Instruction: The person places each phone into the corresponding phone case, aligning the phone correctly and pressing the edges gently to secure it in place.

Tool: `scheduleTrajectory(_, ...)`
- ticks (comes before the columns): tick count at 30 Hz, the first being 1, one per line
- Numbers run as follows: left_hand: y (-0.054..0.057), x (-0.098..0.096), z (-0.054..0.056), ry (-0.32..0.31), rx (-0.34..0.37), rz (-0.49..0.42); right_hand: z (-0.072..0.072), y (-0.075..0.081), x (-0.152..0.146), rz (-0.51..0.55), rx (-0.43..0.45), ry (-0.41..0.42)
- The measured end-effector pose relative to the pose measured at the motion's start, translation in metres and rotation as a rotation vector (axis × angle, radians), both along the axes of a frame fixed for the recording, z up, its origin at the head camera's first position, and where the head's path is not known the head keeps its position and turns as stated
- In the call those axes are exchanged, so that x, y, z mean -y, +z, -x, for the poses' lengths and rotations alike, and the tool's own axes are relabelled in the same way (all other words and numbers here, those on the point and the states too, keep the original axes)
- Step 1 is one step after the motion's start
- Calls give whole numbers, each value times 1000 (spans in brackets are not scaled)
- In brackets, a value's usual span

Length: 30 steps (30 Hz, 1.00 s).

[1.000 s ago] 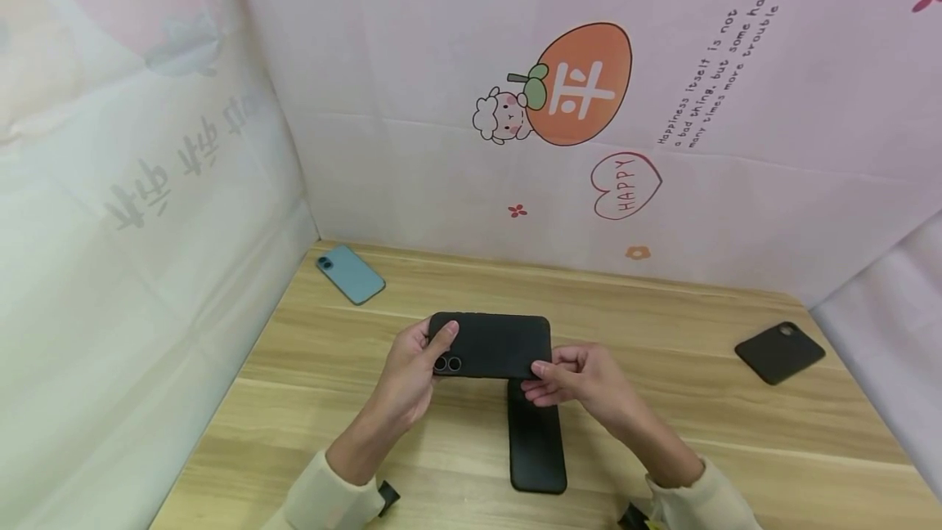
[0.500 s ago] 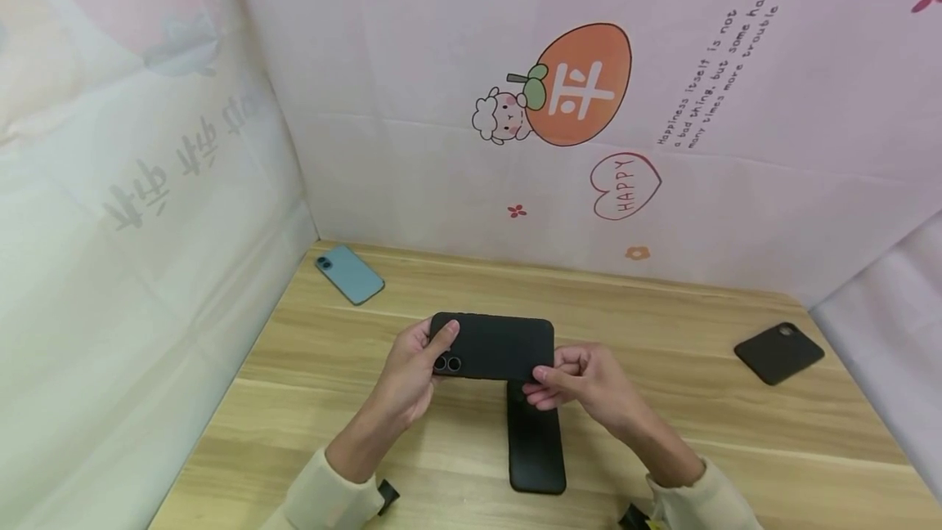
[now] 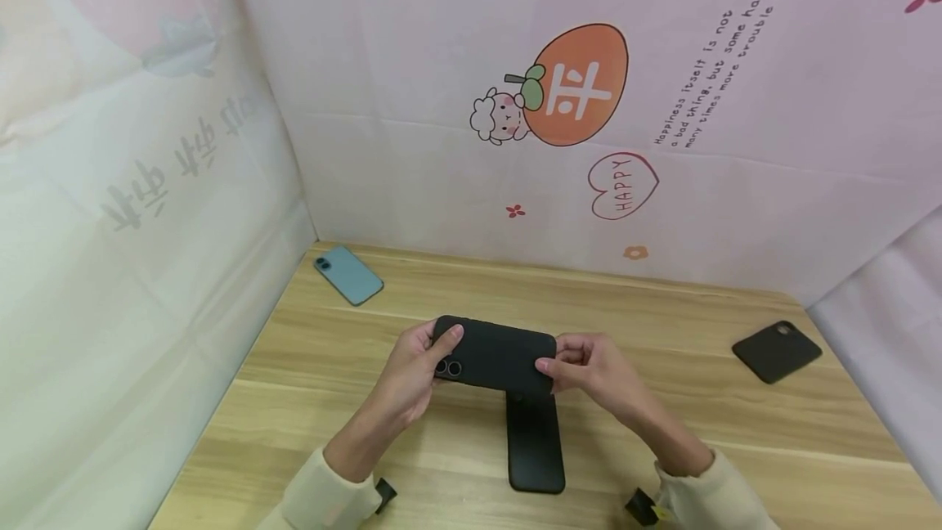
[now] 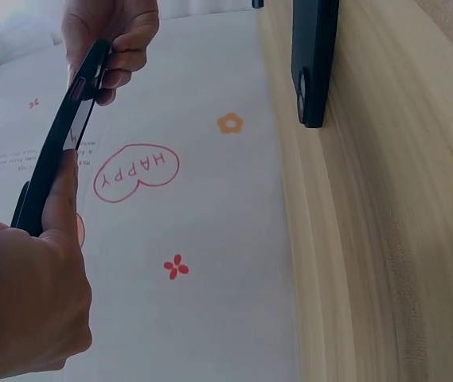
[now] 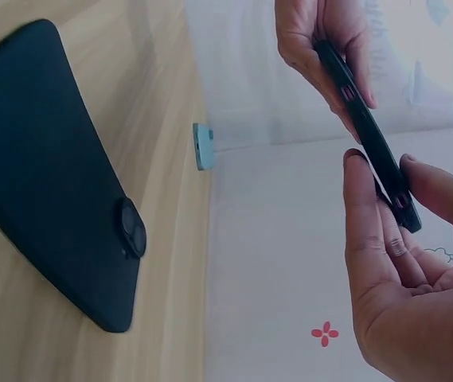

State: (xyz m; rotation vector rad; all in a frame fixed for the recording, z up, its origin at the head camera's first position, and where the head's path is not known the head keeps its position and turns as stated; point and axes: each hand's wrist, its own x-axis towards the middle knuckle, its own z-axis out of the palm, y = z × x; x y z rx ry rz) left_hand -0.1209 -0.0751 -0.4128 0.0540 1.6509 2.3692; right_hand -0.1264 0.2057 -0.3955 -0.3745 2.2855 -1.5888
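A phone in a black case (image 3: 500, 354) is held level between both hands above the table, its two ringed lenses at the left end. My left hand (image 3: 408, 370) grips that end, thumb on the back. My right hand (image 3: 599, 375) pinches the other end between thumb and fingers, as the right wrist view also shows for the case edge (image 5: 373, 131). In the left wrist view a pale strip shows along the phone's front side (image 4: 83, 119). Beneath lies a second black phone or case (image 3: 536, 448), its far end hidden behind the held one.
A light blue phone (image 3: 349, 276) lies at the table's back left corner. Toward the right edge is a black phone case (image 3: 778, 352) with a camera cutout. Printed white cloth (image 3: 412, 178) walls the back and sides of the wooden table (image 3: 294, 399).
The right end of the held phone has dipped slightly, so it now slants down to the right. My right fingers have shifted up from its lower corner onto the end edge.
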Motion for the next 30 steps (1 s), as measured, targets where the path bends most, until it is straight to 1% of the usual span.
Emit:
scheduleTrajectory(3,0,2,-1,-37,-29,23,2,4,0,-33,-8,10)
scheduleTrajectory(6,-1,3,-2,-88,-44,46,4,7,3,-59,-18,34)
scheduleTrajectory(9,-1,3,-3,-146,-46,67,5,9,6,-113,-73,75)
scheduleTrajectory(11,-1,2,-4,-175,-41,82,6,9,9,-144,-118,113)
scheduleTrajectory(13,-1,2,-4,-198,-51,101,7,9,11,-158,-153,156)
scheduleTrajectory(16,-2,3,-3,-227,-61,123,7,8,15,-154,-163,203)
scheduleTrajectory(21,-2,1,-3,-289,-78,147,6,8,22,-171,-166,244)
scheduleTrajectory(24,-2,0,-3,-307,-87,152,5,9,25,-172,-151,254)
scheduleTrajectory(30,-3,2,-3,-293,-76,134,1,13,28,-133,-90,212)
